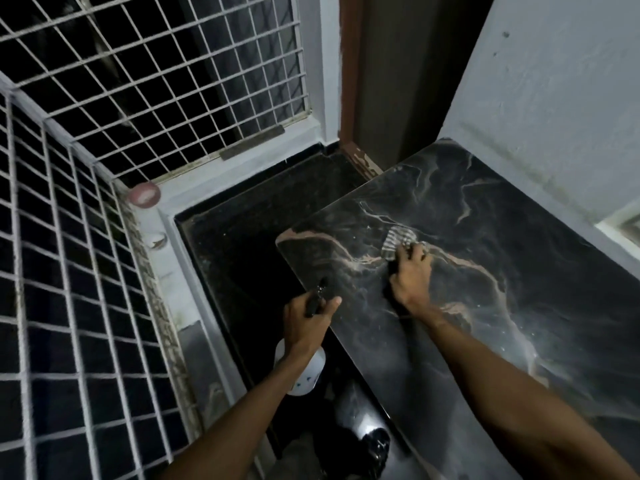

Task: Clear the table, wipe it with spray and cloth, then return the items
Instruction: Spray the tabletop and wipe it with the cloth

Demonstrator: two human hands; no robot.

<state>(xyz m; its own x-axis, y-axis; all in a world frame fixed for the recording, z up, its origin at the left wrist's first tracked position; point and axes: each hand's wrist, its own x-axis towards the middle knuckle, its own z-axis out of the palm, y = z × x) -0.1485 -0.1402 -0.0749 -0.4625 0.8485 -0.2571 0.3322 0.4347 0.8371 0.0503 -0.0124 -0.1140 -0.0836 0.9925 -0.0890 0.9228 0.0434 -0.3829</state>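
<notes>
Grilles: 2, white wire mesh, one along far left [69,271], one at top over a dark window [156,71]. Red-white disc: 1 [143,195], on the ledge at the grille corner. Spray bottle: 1 [301,370], white body, black nozzle; left hand [306,322] closed round its neck, held over the dark floor [242,237] just off the table's left edge. Table: 1 [467,341], dark marble-look top w/ pale veins, right side against the wall [554,98]; top bare apart from the cloth. Cloth: 1 [396,242], striped, bunched, on the table near its far-left corner; right hand [412,277] pressed on it, fingers curled over it. Narrow floor strip betw. table and grille.
</notes>
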